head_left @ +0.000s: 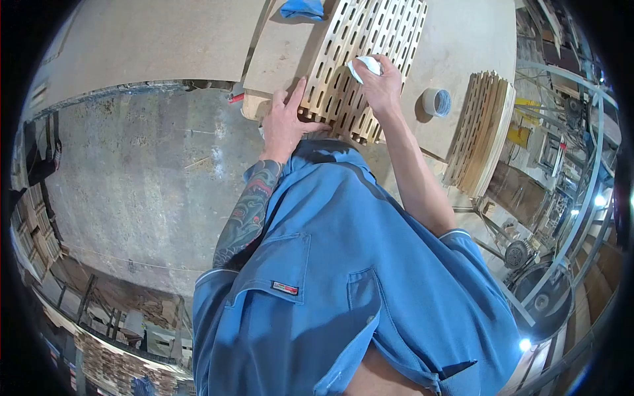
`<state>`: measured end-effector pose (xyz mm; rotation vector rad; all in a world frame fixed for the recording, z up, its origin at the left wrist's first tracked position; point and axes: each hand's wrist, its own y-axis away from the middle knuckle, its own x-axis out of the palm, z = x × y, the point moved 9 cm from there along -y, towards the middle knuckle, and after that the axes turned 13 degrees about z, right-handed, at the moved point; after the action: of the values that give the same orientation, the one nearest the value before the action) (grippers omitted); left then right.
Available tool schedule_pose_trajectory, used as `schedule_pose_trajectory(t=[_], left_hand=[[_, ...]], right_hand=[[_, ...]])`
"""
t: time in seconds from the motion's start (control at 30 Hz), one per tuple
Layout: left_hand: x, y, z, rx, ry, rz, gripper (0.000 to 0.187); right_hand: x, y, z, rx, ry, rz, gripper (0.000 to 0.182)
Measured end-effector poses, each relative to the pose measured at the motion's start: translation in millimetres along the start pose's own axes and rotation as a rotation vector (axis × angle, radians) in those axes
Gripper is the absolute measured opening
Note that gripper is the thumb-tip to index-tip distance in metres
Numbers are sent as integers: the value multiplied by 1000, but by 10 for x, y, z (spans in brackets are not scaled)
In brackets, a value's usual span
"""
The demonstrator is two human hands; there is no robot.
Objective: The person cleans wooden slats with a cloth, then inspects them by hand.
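Slotted wooden strips (343, 46) lie side by side on the table in front of me, with rows of dark oblong slots along them. My left hand (284, 127) rests at their near left corner, fingers spread, thumb and index finger along the edges. My right hand (383, 86) is closed on a crumpled white cloth (356, 71), held over the middle of the strips. Whether the cloth touches the wood is hard to make out. To the right of that hand stands a small white tub (436, 102) with something bluish inside.
A stack of similar slotted strips (481, 129) lies at the table's right edge. A blue cloth (302, 9) is at the far side. Something red (236, 98) sticks out at the left table corner. Concrete floor (145, 171) stretches left; metal equipment (541, 284) stands right.
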<state>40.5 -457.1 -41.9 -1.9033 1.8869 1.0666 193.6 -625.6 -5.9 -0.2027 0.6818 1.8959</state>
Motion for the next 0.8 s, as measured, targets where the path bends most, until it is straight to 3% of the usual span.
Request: schedule_pose_trajectory(t=[0.27, 0.5, 0.63, 0.73, 0.8], left_hand=[[4, 8, -6, 42, -11, -53, 111], [-19, 4, -15, 19, 19, -46, 111], [-10, -5, -14, 13, -6, -29, 111], [-19, 4, -23, 10, -23, -36, 110], [2, -5, -7, 24, -23, -44, 110]], right_hand=[[5, -76, 128, 41, 48, 14, 30], [-68, -268, 192, -57, 125, -47, 30], [-107, -360, 29, -121, 39, -125, 30], [-164, -397, -27, 2, -102, -104, 28], [-187, -446, -6, -23, -101, -102, 27]])
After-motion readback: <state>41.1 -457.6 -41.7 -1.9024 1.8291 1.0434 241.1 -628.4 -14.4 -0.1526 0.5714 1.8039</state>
